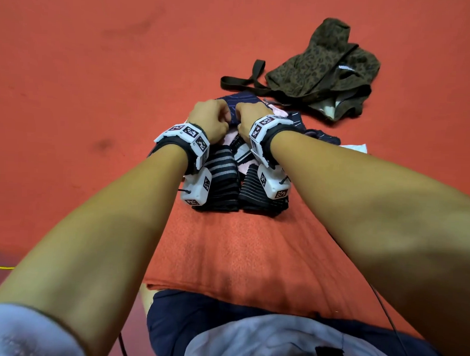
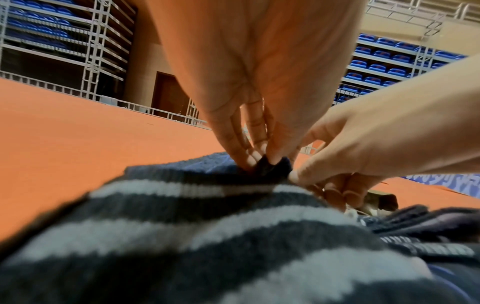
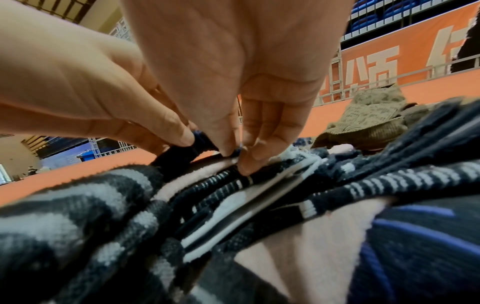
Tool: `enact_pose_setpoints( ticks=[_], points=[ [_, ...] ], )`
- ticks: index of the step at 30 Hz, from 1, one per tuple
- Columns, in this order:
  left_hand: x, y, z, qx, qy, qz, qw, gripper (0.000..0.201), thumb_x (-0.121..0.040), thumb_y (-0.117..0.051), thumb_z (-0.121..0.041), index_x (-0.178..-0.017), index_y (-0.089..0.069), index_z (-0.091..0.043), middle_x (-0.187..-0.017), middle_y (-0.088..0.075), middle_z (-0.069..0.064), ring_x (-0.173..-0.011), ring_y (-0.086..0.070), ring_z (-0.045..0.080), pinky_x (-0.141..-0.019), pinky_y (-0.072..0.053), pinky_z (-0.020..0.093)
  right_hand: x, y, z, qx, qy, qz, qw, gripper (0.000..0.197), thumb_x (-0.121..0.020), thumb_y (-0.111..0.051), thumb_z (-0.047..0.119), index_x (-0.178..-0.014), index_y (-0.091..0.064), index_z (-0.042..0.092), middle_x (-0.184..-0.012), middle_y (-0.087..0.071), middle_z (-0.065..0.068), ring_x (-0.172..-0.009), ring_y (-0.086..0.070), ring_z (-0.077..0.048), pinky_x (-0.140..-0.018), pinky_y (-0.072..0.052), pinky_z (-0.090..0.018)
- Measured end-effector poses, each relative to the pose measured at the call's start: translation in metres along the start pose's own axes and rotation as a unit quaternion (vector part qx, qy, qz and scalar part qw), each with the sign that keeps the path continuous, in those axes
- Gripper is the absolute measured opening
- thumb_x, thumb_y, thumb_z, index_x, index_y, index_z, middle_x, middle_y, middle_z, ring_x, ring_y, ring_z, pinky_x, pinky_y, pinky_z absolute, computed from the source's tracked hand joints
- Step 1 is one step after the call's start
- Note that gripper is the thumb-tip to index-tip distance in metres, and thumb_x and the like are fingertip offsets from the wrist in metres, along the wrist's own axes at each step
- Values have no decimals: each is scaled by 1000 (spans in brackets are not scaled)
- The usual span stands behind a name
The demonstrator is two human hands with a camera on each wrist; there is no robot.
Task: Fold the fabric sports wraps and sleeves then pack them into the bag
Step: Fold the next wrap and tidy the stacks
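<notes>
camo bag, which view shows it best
The head view: the camo bag lies whole on the orange floor, straps spread, beyond the right hand. The right wrist view shows only part of it, low and behind striped fabric. The left wrist view shows at most a blurred scrap.

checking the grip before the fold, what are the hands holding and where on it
Both hands pinch the navy sleeve at its near edge: the left hand and right hand grip it side by side with their fingertips, over the striped wraps.
</notes>
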State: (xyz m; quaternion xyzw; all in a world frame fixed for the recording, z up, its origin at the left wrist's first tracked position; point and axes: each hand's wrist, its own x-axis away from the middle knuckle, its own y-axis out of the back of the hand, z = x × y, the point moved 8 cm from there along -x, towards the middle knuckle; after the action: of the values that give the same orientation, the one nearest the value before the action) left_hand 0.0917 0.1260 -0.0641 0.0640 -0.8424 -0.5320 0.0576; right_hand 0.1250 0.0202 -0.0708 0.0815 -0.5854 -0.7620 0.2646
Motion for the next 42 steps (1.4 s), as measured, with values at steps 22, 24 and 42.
enact_pose_setpoints(
  ticks=[22, 24, 42],
  points=[
    [55, -66, -114, 69, -129, 111, 983, 19, -80, -63, -4, -91, -62, -19, -74, -61, -10, -66, -53, -1, -64, -42, 8, 109, 16, -87, -25, -53, 14, 998, 23, -84, -57, 28, -68, -58, 11, -66, -52, -2, -72, -52, -28, -52, -31, -29],
    [67, -84, -117, 62, -131, 137, 980, 18, -81, -65, -6, -92, -64, -20, -75, -63, -10, -67, -54, -6, -71, -43, 11, 125, 2, -95, -22, -58, 40, 997, 28, -84, -58, 28, -62, -49, 14, -62, -47, 0, -70, -49, -27, -54, -31, -28],
    [133, -106, -98, 169, -93, 121, 974, 14, -89, -58, -4, -93, -65, -16, -75, -69, 0, -57, -64, 5, -53, -51, 22, 205, -64, -123, -118, -113, 57, 985, 27, -79, -55, 24, -56, -43, 17, -59, -44, 0, -54, -41, -19, -48, -23, -27]
  ],
)
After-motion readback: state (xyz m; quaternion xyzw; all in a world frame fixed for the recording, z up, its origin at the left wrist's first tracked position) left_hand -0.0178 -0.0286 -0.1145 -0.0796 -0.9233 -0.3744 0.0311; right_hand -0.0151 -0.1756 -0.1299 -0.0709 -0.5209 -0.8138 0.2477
